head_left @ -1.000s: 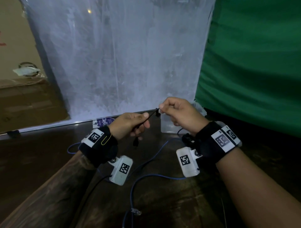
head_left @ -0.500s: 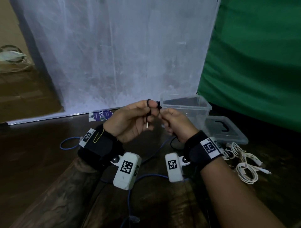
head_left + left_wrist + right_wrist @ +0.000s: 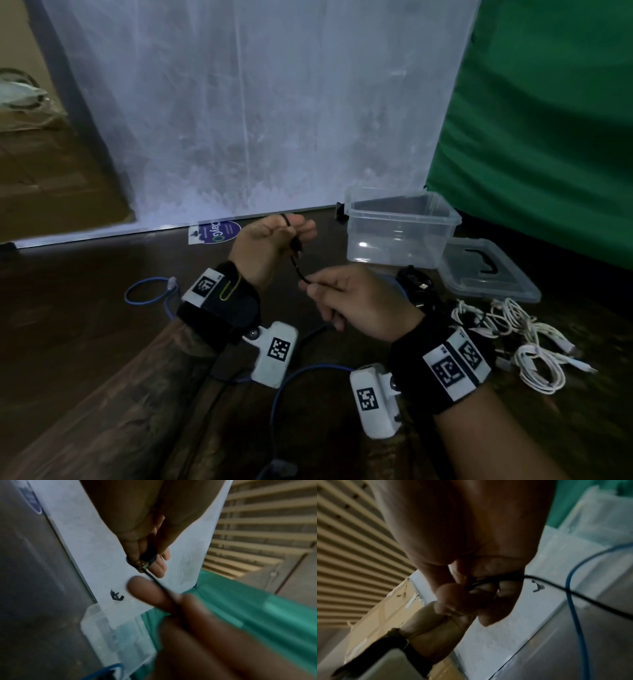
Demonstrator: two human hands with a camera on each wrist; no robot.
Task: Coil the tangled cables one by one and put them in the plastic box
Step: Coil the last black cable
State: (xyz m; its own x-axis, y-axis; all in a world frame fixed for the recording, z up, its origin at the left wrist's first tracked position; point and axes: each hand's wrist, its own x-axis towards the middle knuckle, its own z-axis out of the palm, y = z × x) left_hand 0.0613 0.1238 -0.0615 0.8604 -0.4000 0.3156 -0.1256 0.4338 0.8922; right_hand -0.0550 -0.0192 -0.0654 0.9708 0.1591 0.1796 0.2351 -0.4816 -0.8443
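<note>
Left hand (image 3: 270,241) pinching plug end and first small loop of thin black cable (image 3: 297,265), held in air above dark wooden table (image 3: 85,308); right hand (image 3: 356,303) pinching same cable lower down, feeding slack. Step judged: coiling black cable, early turns. Next: bringing more wraps to left grip, then carrying coil to clear plastic box (image 3: 399,233), open and empty, near on right. Blue cable (image 3: 147,296) trailing under wrists, could snag; white cable tangle (image 3: 520,337) waiting beside loose lid (image 3: 489,274)
</note>
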